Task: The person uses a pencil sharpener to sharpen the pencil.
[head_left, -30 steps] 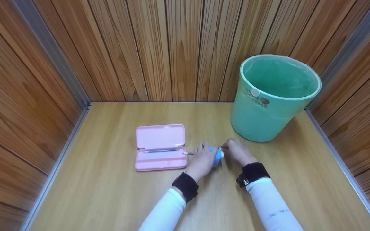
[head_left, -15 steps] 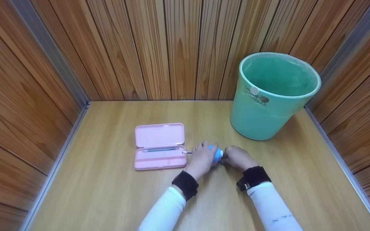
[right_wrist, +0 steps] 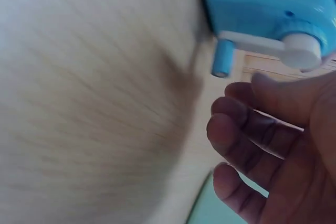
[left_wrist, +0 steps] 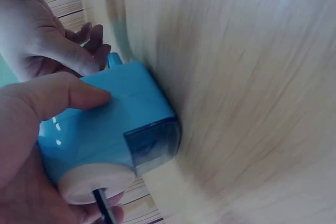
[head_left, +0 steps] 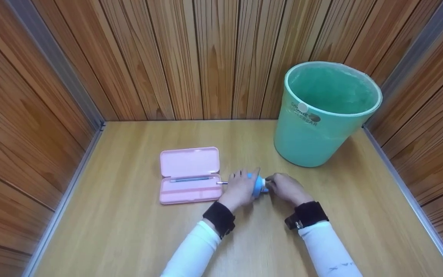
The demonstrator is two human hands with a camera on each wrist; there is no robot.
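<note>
My left hand point(head_left: 238, 189) grips a blue crank pencil sharpener point(left_wrist: 131, 93), thumb on its top. A dark pencil point(left_wrist: 105, 206) sticks into the round pale front of the sharpener, which has a clear dark-tinted shavings drawer point(left_wrist: 155, 142). At the back, a white crank arm point(right_wrist: 252, 42) ends in a blue knob point(right_wrist: 223, 59). Just off that knob is my right hand point(right_wrist: 278, 140), its fingers loosely bent with nothing between them. To the left lies an open pink pencil case point(head_left: 189, 161) with a bluish pencil or pen point(head_left: 191, 179) inside.
A light green bin point(head_left: 310, 142) with a clear liner stands at the back right, beyond my right hand. Wood-panelled walls point(head_left: 217, 57) enclose the wooden tabletop point(head_left: 121, 184) at the back and on both sides.
My right hand's fingers have shifted about the crank, and the blue knob now shows below them. The left hand keeps hold of the sharpener. The head view has moved slightly.
</note>
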